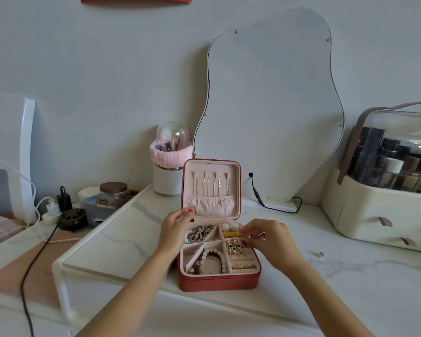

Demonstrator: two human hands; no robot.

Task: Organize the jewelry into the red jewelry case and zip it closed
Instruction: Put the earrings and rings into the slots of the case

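The red jewelry case [216, 283] lies open on a white riser shelf, its pink lid [210, 188] upright with several silver chains hanging inside. The tray compartments hold a silver chain bracelet [201, 233], two pearls [229, 226], a gold piece [232, 233], dark drop earrings [235, 246], beaded bracelets [210, 262] and rings [243, 265]. My left hand [176, 227] holds the lid's lower left corner. My right hand [267, 242] hovers over the tray's right side, fingertips pinching a small earring near the drop earrings.
A wavy mirror [272, 113] leans on the wall behind. A brush holder [169, 166] stands at the back left of the case, a cosmetics organizer [379, 190] at the right. A small clear bead [320, 254] lies on the marble top. Cables, chargers and a jar [113, 194] crowd the left.
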